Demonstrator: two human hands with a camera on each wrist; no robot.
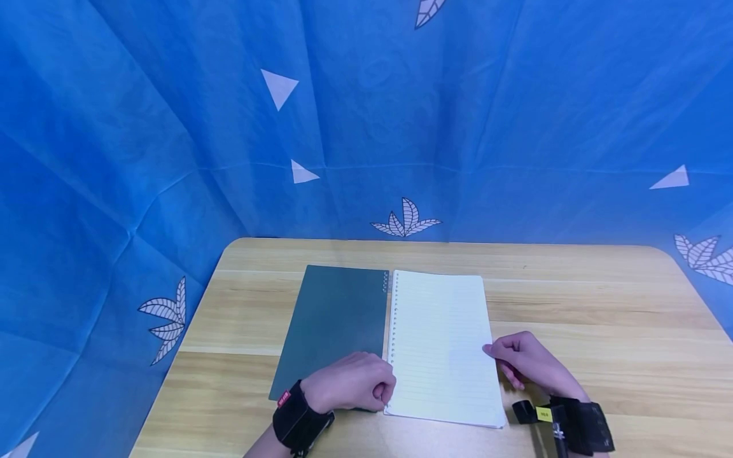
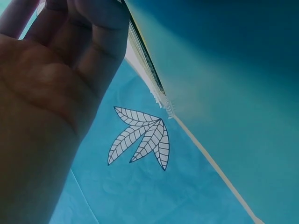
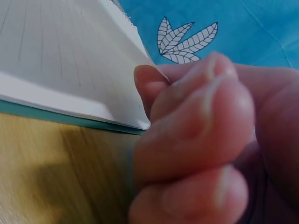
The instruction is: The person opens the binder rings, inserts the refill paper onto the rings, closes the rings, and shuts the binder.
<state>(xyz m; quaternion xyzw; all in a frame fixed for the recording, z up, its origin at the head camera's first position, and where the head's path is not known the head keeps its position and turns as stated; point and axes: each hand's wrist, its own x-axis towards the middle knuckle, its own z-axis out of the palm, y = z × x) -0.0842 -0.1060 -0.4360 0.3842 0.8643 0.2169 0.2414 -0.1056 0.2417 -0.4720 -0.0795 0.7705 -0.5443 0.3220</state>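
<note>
An open spiral notebook lies on the wooden table [image 1: 601,318]. Its dark green cover [image 1: 338,324] is folded out to the left and a blank lined page [image 1: 441,343] faces up on the right. My left hand [image 1: 352,381] sits at the near end of the spiral binding, fingers curled onto the notebook's lower edge. In the left wrist view those fingers [image 2: 93,42] lie against the page edges beside the cover [image 2: 224,70]. My right hand [image 1: 529,366] is curled at the page's right edge. In the right wrist view its thumb tip [image 3: 149,81] touches the edge of the page stack [image 3: 60,56].
Blue cloth with white leaf and triangle prints [image 1: 401,95] hangs behind and to both sides of the table. Bare wood [image 3: 56,172] lies around the notebook. Black straps are on both wrists.
</note>
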